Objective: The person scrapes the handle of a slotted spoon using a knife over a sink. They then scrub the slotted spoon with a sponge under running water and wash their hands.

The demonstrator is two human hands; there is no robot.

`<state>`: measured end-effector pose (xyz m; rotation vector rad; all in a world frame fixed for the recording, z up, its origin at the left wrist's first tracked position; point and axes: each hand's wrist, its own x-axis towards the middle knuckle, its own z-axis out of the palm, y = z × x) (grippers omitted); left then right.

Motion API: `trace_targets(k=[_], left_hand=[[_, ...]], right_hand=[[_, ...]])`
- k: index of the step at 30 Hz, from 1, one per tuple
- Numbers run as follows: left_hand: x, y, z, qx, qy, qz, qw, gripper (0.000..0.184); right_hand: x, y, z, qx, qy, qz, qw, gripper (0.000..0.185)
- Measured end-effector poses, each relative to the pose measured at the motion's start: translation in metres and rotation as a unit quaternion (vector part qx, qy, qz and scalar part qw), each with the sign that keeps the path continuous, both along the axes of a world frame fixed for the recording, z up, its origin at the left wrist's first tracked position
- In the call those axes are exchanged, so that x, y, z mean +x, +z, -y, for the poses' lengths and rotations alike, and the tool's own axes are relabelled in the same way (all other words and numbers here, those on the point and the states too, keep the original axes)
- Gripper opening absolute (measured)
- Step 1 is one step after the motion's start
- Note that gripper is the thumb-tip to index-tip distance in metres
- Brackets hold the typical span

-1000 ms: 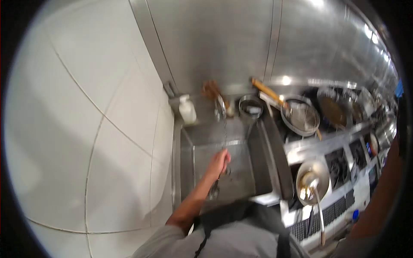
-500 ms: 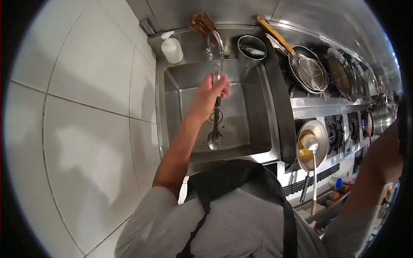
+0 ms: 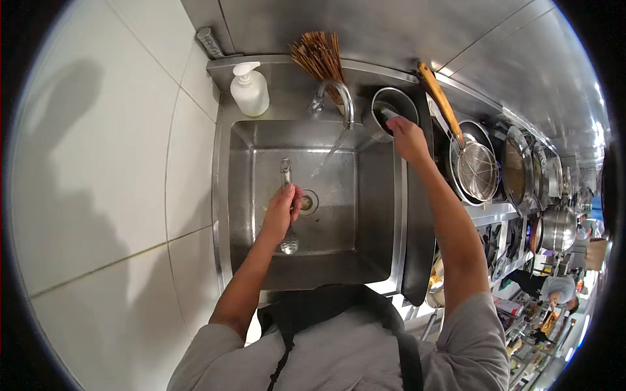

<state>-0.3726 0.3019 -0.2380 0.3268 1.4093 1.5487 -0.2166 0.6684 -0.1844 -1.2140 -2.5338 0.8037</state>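
Note:
My left hand (image 3: pixel 282 208) is closed around the handle of a slotted spoon (image 3: pixel 289 244), held over the steel sink (image 3: pixel 261 277) with its perforated head toward me. My right hand (image 3: pixel 409 138) reaches to the round metal container (image 3: pixel 377 124) behind the sink's right corner. Its fingers are closed on a small pale thing at the container's mouth, whose kind I cannot make out. Water runs from the curved faucet (image 3: pixel 340 91) into the sink, apart from the spoon.
A white pump bottle (image 3: pixel 250 91) and a bundle of brown bristles (image 3: pixel 318 55) stand behind the sink. To the right are a wire strainer (image 3: pixel 477 171) with a wooden handle, pans and a stove. Farther right, another person (image 3: pixel 557 287) stands near cluttered shelves.
My left hand has moved the slotted spoon away from the faucet, toward me and left. My right hand has come in from the far right to the metal container. The view has shifted.

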Motion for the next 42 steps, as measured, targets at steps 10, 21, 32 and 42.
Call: trace_targets(k=[10,21,32,42], left_hand=[[0.009,-0.042,0.022,-0.077,-0.021,0.062,0.995,0.045],[0.025,-0.048,0.005,-0.060,-0.083,0.085,0.991,0.043],[0.012,-0.038,-0.025,-0.034,-0.028,0.069,0.997,0.038],[0.001,-0.033,-0.148,0.025,-0.127,-0.010,0.992,0.040]], right_hand=[[-0.053,-0.054,-0.076,0.030,0.084,0.246,0.965,0.070],[-0.060,-0.095,-0.108,0.052,0.136,0.242,0.959,0.037],[-0.058,-0.050,-0.064,0.128,0.021,0.183,0.975,0.042],[-0.059,-0.111,-0.100,0.195,0.179,0.266,0.927,0.022]])
